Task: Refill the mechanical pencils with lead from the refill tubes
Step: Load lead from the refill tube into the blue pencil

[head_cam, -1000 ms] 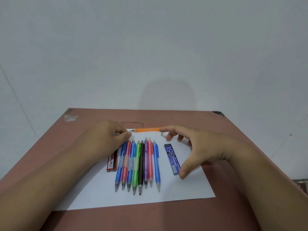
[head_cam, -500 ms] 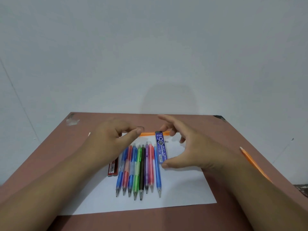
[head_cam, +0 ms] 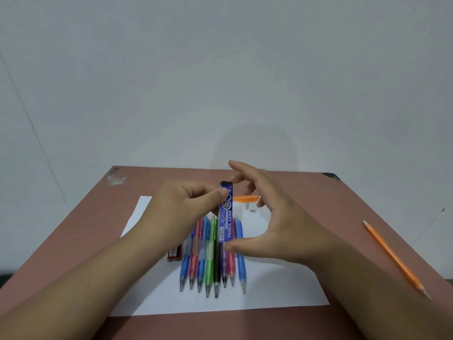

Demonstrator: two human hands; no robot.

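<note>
The left hand [head_cam: 186, 209] comes in from the lower left, its forearm crossing the near left part of the brown surface [head_cam: 81, 244], and its thumb and curled fingers pinch the upper end of the blue lead tube [head_cam: 226, 214] just under its black cap. Left of that forearm the surface runs bare to its left edge, with a pale scuff near the far left corner. A white paper sheet [head_cam: 269, 290] lies in the middle of the surface, with brown margin showing on every side. On it a red lead tube [head_cam: 175, 253] lies half hidden under the left wrist, and just beside it a row of mechanical pencils [head_cam: 210, 266] lies side by side, tips toward the near edge; their far ends are covered by the hand and the upright blue tube, so the caps cannot be made out. Behind the tube an orange pencil [head_cam: 245, 198] lies crosswise, partly hidden, with small grey bits beside it too small to identify. The right hand [head_cam: 277, 222] holds the blue tube from the right: thumb under its lower end, fingers arched loosely near the cap. Farther right a long orange wooden pencil [head_cam: 392, 256] lies apart, near the right edge.
</note>
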